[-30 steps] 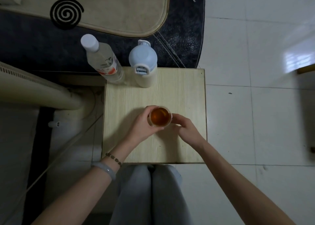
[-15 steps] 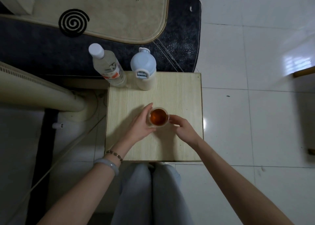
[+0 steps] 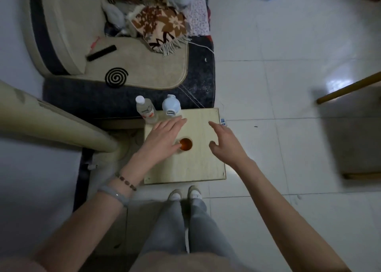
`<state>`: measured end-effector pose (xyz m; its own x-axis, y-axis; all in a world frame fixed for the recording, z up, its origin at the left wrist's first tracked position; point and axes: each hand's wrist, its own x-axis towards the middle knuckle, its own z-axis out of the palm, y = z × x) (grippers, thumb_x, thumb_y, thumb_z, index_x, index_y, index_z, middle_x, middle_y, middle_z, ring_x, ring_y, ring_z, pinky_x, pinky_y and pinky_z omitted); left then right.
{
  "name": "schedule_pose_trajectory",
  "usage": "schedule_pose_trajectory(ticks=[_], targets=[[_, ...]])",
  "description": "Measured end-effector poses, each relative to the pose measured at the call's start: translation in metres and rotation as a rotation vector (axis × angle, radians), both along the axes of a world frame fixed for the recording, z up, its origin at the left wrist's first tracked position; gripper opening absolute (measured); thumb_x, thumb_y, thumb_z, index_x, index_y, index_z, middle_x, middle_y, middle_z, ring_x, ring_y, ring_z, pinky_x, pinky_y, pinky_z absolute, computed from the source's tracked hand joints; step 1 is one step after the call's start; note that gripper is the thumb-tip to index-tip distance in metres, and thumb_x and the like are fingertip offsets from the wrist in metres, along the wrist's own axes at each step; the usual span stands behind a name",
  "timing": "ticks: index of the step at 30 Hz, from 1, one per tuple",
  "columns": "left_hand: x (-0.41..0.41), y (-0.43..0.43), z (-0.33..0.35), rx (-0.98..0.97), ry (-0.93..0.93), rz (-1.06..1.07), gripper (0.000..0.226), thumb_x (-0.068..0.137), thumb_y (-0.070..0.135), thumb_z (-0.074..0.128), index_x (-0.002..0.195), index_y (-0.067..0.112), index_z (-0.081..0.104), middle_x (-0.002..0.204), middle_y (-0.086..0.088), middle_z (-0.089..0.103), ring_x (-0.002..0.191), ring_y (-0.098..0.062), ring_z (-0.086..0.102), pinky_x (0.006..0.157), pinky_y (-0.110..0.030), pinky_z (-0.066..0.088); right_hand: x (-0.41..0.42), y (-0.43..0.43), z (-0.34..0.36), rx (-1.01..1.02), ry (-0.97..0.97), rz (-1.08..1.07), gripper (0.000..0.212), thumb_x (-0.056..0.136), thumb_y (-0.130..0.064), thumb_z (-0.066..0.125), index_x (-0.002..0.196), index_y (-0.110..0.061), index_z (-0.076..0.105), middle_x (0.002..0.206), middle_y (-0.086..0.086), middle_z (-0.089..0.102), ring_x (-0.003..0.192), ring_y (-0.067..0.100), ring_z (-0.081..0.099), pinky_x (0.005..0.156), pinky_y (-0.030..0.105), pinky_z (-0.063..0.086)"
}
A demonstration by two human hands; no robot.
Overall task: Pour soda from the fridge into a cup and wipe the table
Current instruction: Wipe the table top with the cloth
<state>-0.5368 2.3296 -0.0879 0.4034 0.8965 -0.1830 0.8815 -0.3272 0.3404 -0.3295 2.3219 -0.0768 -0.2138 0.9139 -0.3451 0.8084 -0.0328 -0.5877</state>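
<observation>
Progress: cup [image 3: 186,144] holds amber liquid, near full, so pour looks done by my read. Wipe not yet done: no cloth or tissue in view, and neither hand carries anything. Table [image 3: 204,164] top looks dry w/ no spill visible, tho light is dim and frame a bit blurred.

Cup: small, round, pale rim. Seen from straight above, so wall and height are hidden. Stands upright approx mid-table. Liquid is level, reddish-orange, bright against the pale wood.

L hand [image 3: 165,136]: over table just left of cup, fingers straight, pointing to far edge. Thumb tip is right beside the cup rim; touching or not, can't tell. Grips nothing.

R hand [image 3: 225,143]: right of cup and apart from it, fingers spread and relaxed, released, holds nothing.

Far-left corner: clear bottle [image 3: 146,112] w/ white cap and white bottle [image 3: 171,108] just beside it, both upright. Which one, if either, gave the soda, can't tell.

Left to do, est.: get a cloth and wipe the top. Cup and bottles stand in the way of a full pass.
</observation>
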Motion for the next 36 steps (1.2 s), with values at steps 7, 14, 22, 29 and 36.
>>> schedule_pose_trajectory(ticks=[7, 14, 22, 29, 36], targets=[[0.041, -0.006, 0.087, 0.252, 0.060, -0.132, 0.074, 0.090, 0.029, 0.055, 0.149, 0.017, 0.013, 0.157, -0.002, 0.017, 0.143, -0.018, 0.016, 0.116, -0.034, 0.006, 0.027, -0.037, 0.088, 0.341, -0.187, -0.106, 0.061, 0.083, -0.005, 0.055, 0.141, -0.006, 0.034, 0.142, 0.012, 0.043, 0.128, 0.030, 0.039, 0.105, 0.037, 0.035], [0.096, -0.015, 0.112, 0.459, 0.070, -0.419, 0.078, 0.077, 0.039, 0.072, 0.140, 0.007, 0.039, 0.139, -0.010, 0.049, 0.126, -0.025, 0.048, 0.106, -0.043, 0.034, 0.051, -0.100, 0.119, 0.380, -0.415, -0.386, 0.065, 0.082, -0.008, 0.053, 0.143, -0.008, 0.029, 0.143, 0.011, 0.039, 0.130, 0.030, 0.036, 0.102, 0.037, 0.034], [0.176, -0.071, 0.111, 0.468, -0.031, -0.801, 0.078, 0.075, 0.035, 0.074, 0.139, 0.006, 0.040, 0.139, -0.014, 0.049, 0.125, -0.029, 0.049, 0.105, -0.044, 0.034, 0.082, -0.211, 0.118, 0.303, -0.579, -0.820, 0.065, 0.080, -0.003, 0.052, 0.142, -0.006, 0.031, 0.145, 0.014, 0.037, 0.134, 0.031, 0.033, 0.108, 0.036, 0.027], [0.244, -0.130, 0.113, 0.500, -0.102, -1.055, 0.084, 0.056, 0.031, 0.087, 0.127, 0.002, 0.053, 0.122, -0.015, 0.061, 0.110, -0.030, 0.061, 0.093, -0.046, 0.046, 0.104, -0.295, 0.120, 0.234, -0.651, -1.106, 0.064, 0.072, 0.000, 0.058, 0.134, -0.001, 0.042, 0.135, 0.021, 0.048, 0.124, 0.036, 0.045, 0.100, 0.043, 0.039], [0.337, -0.187, 0.116, 0.554, -0.182, -1.191, 0.086, 0.052, 0.033, 0.089, 0.125, 0.004, 0.055, 0.120, -0.012, 0.063, 0.107, -0.028, 0.063, 0.092, -0.044, 0.047, 0.166, -0.360, 0.124, 0.212, -0.692, -1.284, 0.065, 0.080, -0.006, 0.054, 0.141, -0.004, 0.033, 0.143, 0.021, 0.039, 0.133, 0.033, 0.036, 0.109, 0.041, 0.029]])
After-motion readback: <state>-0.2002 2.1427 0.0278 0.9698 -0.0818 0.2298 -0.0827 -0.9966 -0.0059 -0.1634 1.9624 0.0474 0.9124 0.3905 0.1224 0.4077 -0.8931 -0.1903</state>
